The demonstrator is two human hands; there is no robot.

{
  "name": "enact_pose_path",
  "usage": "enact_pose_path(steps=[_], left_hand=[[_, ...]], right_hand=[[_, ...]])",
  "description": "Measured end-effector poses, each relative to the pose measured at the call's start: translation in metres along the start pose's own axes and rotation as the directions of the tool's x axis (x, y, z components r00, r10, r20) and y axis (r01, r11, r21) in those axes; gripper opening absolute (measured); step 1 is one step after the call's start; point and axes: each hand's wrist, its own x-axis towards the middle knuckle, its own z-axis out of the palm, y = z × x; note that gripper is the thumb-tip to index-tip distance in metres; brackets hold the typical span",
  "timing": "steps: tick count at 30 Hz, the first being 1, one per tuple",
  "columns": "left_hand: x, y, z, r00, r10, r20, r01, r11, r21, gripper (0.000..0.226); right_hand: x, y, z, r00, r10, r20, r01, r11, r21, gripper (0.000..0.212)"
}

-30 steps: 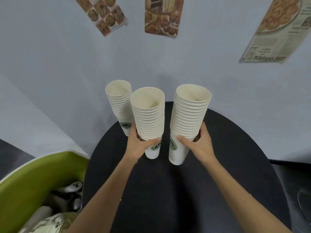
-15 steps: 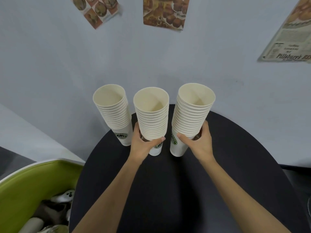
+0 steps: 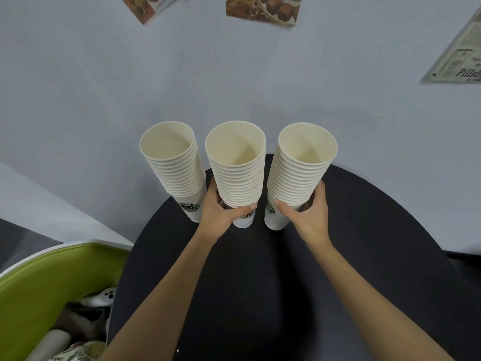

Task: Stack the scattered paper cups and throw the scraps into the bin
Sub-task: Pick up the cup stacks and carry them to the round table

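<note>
Three tall stacks of white paper cups stand in a row at the far side of the round black table (image 3: 260,282). My left hand (image 3: 221,214) grips the lower part of the middle stack (image 3: 238,175). My right hand (image 3: 304,217) grips the lower part of the right stack (image 3: 302,173). The left stack (image 3: 174,168) stands free, close beside the middle one. Green logos show on the bottom cups. The green bin (image 3: 52,280) sits at the lower left with scraps inside.
A pale wall rises just behind the table, with paper clippings (image 3: 263,9) taped high on it. The bin holds crumpled paper and a cardboard tube (image 3: 52,342). The near half of the table is bare black surface.
The middle and right stacks have slid farther back on the table, into line with the left stack. Both hands keep their grip.
</note>
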Motion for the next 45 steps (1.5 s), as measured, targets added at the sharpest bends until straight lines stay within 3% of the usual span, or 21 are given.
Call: enact_pose_path(steps=[15, 32, 36, 45], left_hand=[[0.009, 0.003, -0.009, 0.993, -0.026, 0.115, 0.025, 1.0, 0.004, 0.084], [0.008, 0.001, -0.017, 0.993, -0.019, 0.115, 0.02, 1.0, -0.001, 0.088], [0.009, 0.003, -0.019, 0.993, -0.038, 0.11, 0.037, 0.999, 0.016, 0.096], [0.008, 0.003, -0.02, 0.993, -0.032, 0.115, 0.03, 0.999, 0.02, 0.088]], right_hand=[[0.005, -0.001, -0.002, 0.997, -0.008, 0.076, 0.011, 0.999, -0.05, 0.093], [0.008, -0.004, -0.011, 0.984, 0.025, 0.175, -0.011, 0.997, -0.08, 0.093], [0.011, -0.003, -0.017, 0.975, 0.052, 0.216, -0.032, 0.995, -0.097, 0.084], [0.02, -0.003, -0.028, 0.939, 0.105, 0.326, -0.058, 0.987, -0.152, 0.091]])
